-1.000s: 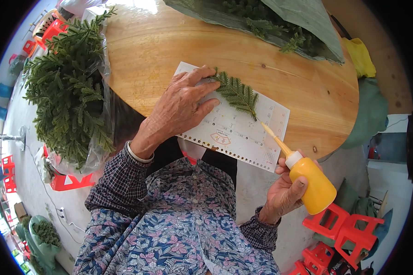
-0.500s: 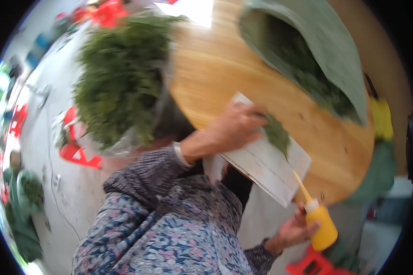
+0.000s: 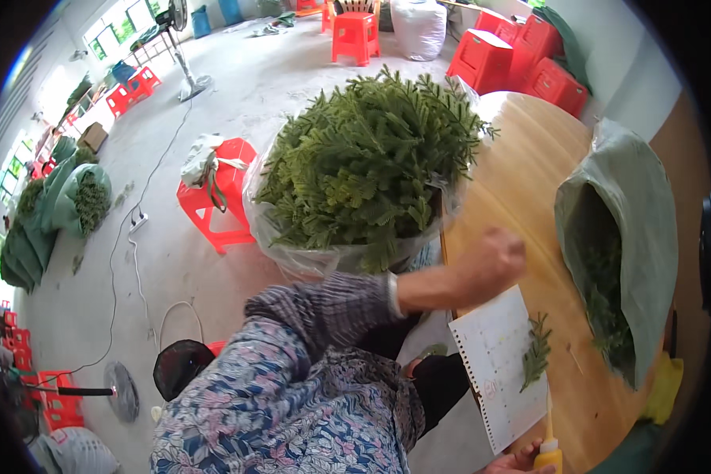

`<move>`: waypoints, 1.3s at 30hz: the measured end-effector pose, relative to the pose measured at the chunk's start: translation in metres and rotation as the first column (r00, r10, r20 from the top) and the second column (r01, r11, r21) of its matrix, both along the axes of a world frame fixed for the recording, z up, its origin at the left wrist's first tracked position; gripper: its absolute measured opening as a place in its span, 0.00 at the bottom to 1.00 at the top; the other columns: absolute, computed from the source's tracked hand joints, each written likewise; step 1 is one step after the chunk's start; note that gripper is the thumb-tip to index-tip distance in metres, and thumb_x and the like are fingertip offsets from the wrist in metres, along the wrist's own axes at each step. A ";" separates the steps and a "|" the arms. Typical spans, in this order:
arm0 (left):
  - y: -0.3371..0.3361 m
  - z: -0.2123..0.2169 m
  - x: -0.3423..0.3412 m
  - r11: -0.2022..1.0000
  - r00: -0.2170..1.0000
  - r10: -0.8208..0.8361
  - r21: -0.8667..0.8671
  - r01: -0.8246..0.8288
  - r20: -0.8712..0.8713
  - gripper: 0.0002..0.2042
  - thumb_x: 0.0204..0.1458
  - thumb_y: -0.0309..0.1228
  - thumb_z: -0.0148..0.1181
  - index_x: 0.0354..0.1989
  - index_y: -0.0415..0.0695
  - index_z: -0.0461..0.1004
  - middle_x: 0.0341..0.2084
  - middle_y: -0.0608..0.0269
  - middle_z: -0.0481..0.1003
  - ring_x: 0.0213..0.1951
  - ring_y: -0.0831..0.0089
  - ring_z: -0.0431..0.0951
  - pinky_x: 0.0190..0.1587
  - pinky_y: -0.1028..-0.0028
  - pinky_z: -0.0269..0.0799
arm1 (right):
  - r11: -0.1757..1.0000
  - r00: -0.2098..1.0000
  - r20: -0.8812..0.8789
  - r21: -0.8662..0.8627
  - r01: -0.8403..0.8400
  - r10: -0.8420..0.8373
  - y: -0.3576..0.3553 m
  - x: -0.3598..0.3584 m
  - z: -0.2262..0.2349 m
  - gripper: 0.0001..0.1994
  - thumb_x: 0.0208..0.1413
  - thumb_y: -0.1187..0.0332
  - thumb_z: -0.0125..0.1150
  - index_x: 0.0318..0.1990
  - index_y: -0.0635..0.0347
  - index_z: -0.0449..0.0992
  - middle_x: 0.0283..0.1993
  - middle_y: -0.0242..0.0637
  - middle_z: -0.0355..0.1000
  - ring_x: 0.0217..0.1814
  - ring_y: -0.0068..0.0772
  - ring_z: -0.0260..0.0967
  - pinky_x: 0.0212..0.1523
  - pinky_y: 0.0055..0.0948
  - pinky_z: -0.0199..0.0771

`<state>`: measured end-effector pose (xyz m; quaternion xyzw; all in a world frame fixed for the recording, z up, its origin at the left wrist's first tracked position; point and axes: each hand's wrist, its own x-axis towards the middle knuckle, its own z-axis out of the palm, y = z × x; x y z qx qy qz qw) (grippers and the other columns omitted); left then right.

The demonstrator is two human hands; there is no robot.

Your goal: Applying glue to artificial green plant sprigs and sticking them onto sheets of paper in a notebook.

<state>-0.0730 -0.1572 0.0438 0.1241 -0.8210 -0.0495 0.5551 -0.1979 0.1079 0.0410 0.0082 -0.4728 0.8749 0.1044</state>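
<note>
My left hand, slightly blurred, is above the wooden table with its fingers curled closed. Whether anything is inside it does not show. Below it lies a white spiral-holed calendar sheet, overhanging the table edge, with a small green conifer sprig across its right edge. At the bottom, my right hand is wrapped round a yellow squeeze bottle, whose thin nozzle points up beside the sheet. A large heap of green sprigs fills a clear plastic bag left of the table.
On the table's right side lies an open green sack with sprigs inside. A red stool carrying a cloth bag stands beyond the heap. Several red stools are stacked at the back right. A cable and a power strip lie on the floor.
My left hand has left the sprig, which now lies on the sheet, and has closed. The bottle's nozzle no longer meets the sprig's stem. The view has swung left and up.
</note>
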 end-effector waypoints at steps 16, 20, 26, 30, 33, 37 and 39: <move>0.065 0.020 -0.062 0.920 0.853 -0.372 0.019 0.392 0.367 0.16 0.41 0.28 0.59 0.42 0.46 0.71 0.50 0.56 0.65 0.50 0.61 0.65 0.52 0.61 0.64 | 0.939 0.944 0.018 -0.110 -0.325 0.329 0.024 -0.027 0.010 0.27 0.60 0.44 0.50 0.49 0.64 0.69 0.33 0.35 0.70 0.27 0.17 0.63 0.27 0.10 0.63; 0.066 0.019 -0.068 0.911 0.884 -0.255 -0.209 0.356 0.392 0.02 0.44 0.30 0.55 0.24 0.50 0.73 0.31 0.59 0.69 0.37 0.64 0.67 0.41 0.64 0.62 | 0.891 0.897 -0.042 -0.110 -0.441 0.439 0.042 -0.025 0.013 0.26 0.60 0.47 0.52 0.49 0.64 0.68 0.32 0.35 0.69 0.28 0.18 0.63 0.26 0.10 0.62; 0.056 0.013 -0.043 0.938 0.921 -0.242 -0.169 0.302 0.305 0.02 0.45 0.30 0.55 0.24 0.49 0.73 0.28 0.62 0.66 0.34 0.65 0.65 0.43 0.64 0.61 | 0.921 0.926 -0.082 0.172 -0.350 0.367 0.061 -0.066 -0.045 0.26 0.61 0.45 0.48 0.50 0.64 0.68 0.34 0.35 0.69 0.28 0.17 0.63 0.27 0.09 0.63; 0.024 0.035 0.014 0.986 0.975 -0.045 -0.145 0.078 0.220 0.04 0.44 0.29 0.56 0.29 0.52 0.74 0.28 0.64 0.66 0.33 0.68 0.66 0.43 0.65 0.61 | 0.872 0.871 -0.062 0.094 -0.481 0.487 0.011 -0.046 -0.033 0.26 0.61 0.46 0.49 0.50 0.64 0.68 0.34 0.35 0.69 0.28 0.18 0.63 0.27 0.10 0.63; -0.012 0.073 0.092 0.952 0.960 0.255 -0.203 -0.229 0.117 0.09 0.42 0.27 0.57 0.33 0.55 0.76 0.28 0.69 0.69 0.30 0.72 0.69 0.39 0.69 0.64 | 0.838 0.836 -0.057 0.035 -0.544 0.545 -0.002 -0.038 -0.032 0.26 0.61 0.46 0.49 0.50 0.64 0.68 0.34 0.35 0.69 0.28 0.18 0.63 0.28 0.10 0.63; -0.066 0.101 0.219 0.778 0.809 0.579 -0.229 -0.585 -0.100 0.06 0.48 0.24 0.58 0.33 0.47 0.79 0.27 0.64 0.77 0.29 0.72 0.73 0.34 0.74 0.68 | 0.779 0.780 -0.046 -0.034 -0.626 0.624 0.001 -0.073 -0.044 0.26 0.61 0.47 0.50 0.50 0.65 0.68 0.34 0.36 0.70 0.28 0.19 0.64 0.28 0.11 0.63; -0.082 0.091 0.285 0.675 0.671 0.724 -0.039 -0.737 -0.157 0.08 0.50 0.27 0.61 0.38 0.45 0.80 0.29 0.62 0.78 0.30 0.72 0.73 0.33 0.71 0.69 | 0.724 0.728 -0.026 -0.090 -0.684 0.685 -0.004 -0.170 -0.076 0.26 0.61 0.47 0.50 0.50 0.65 0.67 0.34 0.36 0.70 0.29 0.19 0.64 0.28 0.11 0.64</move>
